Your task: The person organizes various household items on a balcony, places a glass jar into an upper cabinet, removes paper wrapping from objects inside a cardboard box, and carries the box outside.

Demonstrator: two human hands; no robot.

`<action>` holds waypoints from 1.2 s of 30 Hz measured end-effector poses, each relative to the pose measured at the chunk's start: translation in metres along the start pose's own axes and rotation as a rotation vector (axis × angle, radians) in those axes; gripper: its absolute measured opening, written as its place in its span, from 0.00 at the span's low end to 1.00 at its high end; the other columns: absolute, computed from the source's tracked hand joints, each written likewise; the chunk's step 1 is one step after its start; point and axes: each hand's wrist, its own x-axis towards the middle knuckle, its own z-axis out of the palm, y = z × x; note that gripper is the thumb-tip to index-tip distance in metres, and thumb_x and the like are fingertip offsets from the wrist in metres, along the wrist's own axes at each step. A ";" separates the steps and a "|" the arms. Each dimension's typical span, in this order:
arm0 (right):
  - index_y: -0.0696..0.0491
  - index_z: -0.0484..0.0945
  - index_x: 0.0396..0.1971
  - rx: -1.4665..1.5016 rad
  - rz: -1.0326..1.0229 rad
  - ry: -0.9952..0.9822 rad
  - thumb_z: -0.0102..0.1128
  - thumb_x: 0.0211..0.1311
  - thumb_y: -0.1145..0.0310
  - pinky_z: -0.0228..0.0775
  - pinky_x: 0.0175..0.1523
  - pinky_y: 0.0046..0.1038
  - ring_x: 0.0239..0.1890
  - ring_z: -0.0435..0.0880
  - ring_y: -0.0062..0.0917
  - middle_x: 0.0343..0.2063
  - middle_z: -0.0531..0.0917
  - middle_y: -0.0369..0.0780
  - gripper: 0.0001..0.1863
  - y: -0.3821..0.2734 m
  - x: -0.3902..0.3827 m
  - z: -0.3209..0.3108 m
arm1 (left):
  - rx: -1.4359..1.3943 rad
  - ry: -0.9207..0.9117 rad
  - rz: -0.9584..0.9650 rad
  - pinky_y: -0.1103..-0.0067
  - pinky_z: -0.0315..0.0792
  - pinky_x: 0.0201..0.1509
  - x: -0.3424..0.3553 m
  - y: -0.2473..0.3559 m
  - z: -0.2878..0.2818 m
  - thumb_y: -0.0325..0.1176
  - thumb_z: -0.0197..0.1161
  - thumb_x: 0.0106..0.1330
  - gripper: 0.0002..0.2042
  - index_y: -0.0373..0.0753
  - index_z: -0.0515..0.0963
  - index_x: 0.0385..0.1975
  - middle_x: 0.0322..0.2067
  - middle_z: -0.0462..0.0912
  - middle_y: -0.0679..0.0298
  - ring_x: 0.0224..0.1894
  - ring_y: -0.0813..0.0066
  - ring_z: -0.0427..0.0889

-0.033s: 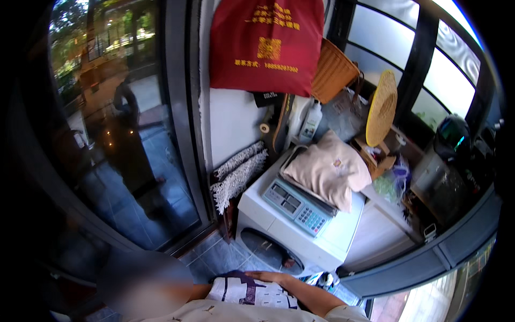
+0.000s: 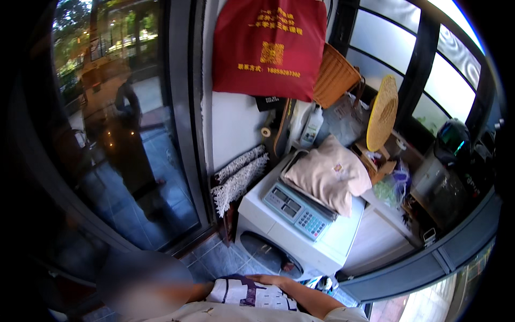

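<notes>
Below the lower middle of the view lies a white and purple patterned cloth (image 2: 255,294), in front of my pale top (image 2: 230,312). My right hand (image 2: 265,279) rests along the far edge of this cloth, its fingers lying flat and pointing left. My right forearm reaches it from the lower right. Of my left arm (image 2: 201,291) only a short piece shows beside the cloth. A blurred patch covers much of that side, and the fingers of my left hand are hidden.
Ahead stands a white front-loading washing machine (image 2: 295,236). On it sit a grey-blue counter scale (image 2: 298,209) and a beige cushion (image 2: 330,174). A red bag (image 2: 268,48) hangs above, near a wicker basket (image 2: 335,78) and straw hat (image 2: 382,112). A glass door (image 2: 123,123) is at left.
The whole view has shifted very slightly, with the bag and washing machine a little lower. My right hand still rests on the cloth.
</notes>
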 end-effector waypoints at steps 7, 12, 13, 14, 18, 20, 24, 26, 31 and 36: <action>0.56 0.64 0.61 0.137 0.006 -0.020 0.51 0.67 0.64 0.56 0.65 0.24 0.58 0.69 0.23 0.57 0.73 0.38 0.25 -0.030 -0.008 -0.021 | 1.150 1.160 0.465 0.64 0.42 0.71 -0.052 -0.011 0.070 0.54 0.68 0.54 0.55 0.30 0.34 0.67 0.67 0.42 0.40 0.70 0.47 0.43; 0.56 0.66 0.60 -0.051 -0.128 0.097 0.53 0.65 0.62 0.58 0.63 0.26 0.57 0.70 0.23 0.55 0.74 0.38 0.25 -0.045 0.009 -0.030 | 0.906 1.202 1.155 0.69 0.52 0.68 -0.008 0.062 0.034 0.42 0.74 0.48 0.46 0.28 0.54 0.63 0.64 0.54 0.47 0.66 0.56 0.58; 0.56 0.66 0.59 -0.061 -0.145 0.116 0.53 0.65 0.61 0.59 0.62 0.26 0.56 0.70 0.23 0.55 0.74 0.38 0.25 -0.045 0.009 -0.031 | 0.875 1.008 1.113 0.72 0.56 0.66 -0.022 0.101 0.054 0.41 0.76 0.47 0.43 0.28 0.61 0.60 0.62 0.62 0.49 0.63 0.60 0.64; 0.56 0.67 0.59 -0.073 -0.161 0.126 0.53 0.65 0.61 0.59 0.62 0.26 0.56 0.71 0.23 0.54 0.74 0.38 0.25 -0.044 0.011 -0.030 | 1.018 0.849 0.820 0.74 0.59 0.64 -0.032 0.115 0.039 0.43 0.76 0.46 0.41 0.28 0.65 0.57 0.57 0.68 0.51 0.60 0.63 0.68; 0.56 0.68 0.58 -0.068 -0.256 0.188 0.55 0.64 0.60 0.61 0.60 0.27 0.55 0.72 0.23 0.53 0.75 0.38 0.25 -0.040 -0.005 -0.034 | 0.934 0.718 0.494 0.76 0.64 0.59 -0.039 0.091 0.045 0.39 0.76 0.48 0.33 0.31 0.70 0.53 0.47 0.78 0.58 0.53 0.69 0.73; 0.56 0.69 0.57 -0.044 -0.307 0.242 0.56 0.63 0.59 0.62 0.60 0.27 0.54 0.72 0.23 0.52 0.76 0.38 0.25 -0.031 -0.021 -0.038 | 0.680 0.685 0.545 0.77 0.65 0.58 -0.040 0.097 0.083 0.31 0.74 0.51 0.29 0.33 0.70 0.54 0.47 0.77 0.63 0.51 0.76 0.72; 0.56 0.70 0.55 -0.008 -0.461 0.386 0.57 0.62 0.57 0.65 0.58 0.28 0.53 0.73 0.23 0.51 0.77 0.38 0.25 -0.032 -0.079 -0.060 | 0.542 0.786 0.583 0.78 0.65 0.58 -0.059 0.081 0.062 0.27 0.71 0.53 0.22 0.36 0.75 0.49 0.46 0.79 0.65 0.51 0.77 0.73; 0.50 0.71 0.55 0.087 -0.587 0.539 0.49 0.67 0.53 0.62 0.56 0.28 0.47 0.75 0.23 0.50 0.76 0.36 0.23 -0.041 -0.119 -0.062 | 0.456 1.061 0.768 0.77 0.68 0.55 -0.065 0.085 0.064 0.25 0.68 0.55 0.18 0.36 0.77 0.47 0.42 0.81 0.65 0.46 0.75 0.78; 0.42 0.50 0.67 0.329 -0.749 1.245 0.54 0.57 0.38 0.52 0.63 0.46 0.66 0.54 0.38 0.67 0.53 0.42 0.43 -0.025 -0.154 -0.011 | -0.104 1.211 1.386 0.77 0.72 0.49 -0.088 0.127 0.075 0.31 0.62 0.64 0.16 0.35 0.73 0.49 0.44 0.78 0.63 0.45 0.73 0.77; 0.39 0.45 0.67 0.872 -0.945 0.398 0.63 0.49 0.37 0.52 0.59 0.63 0.68 0.51 0.43 0.68 0.49 0.41 0.50 -0.080 -0.088 0.058 | 0.378 1.478 1.335 0.76 0.70 0.48 -0.007 0.117 0.104 0.26 0.62 0.62 0.10 0.34 0.78 0.43 0.43 0.79 0.60 0.43 0.71 0.78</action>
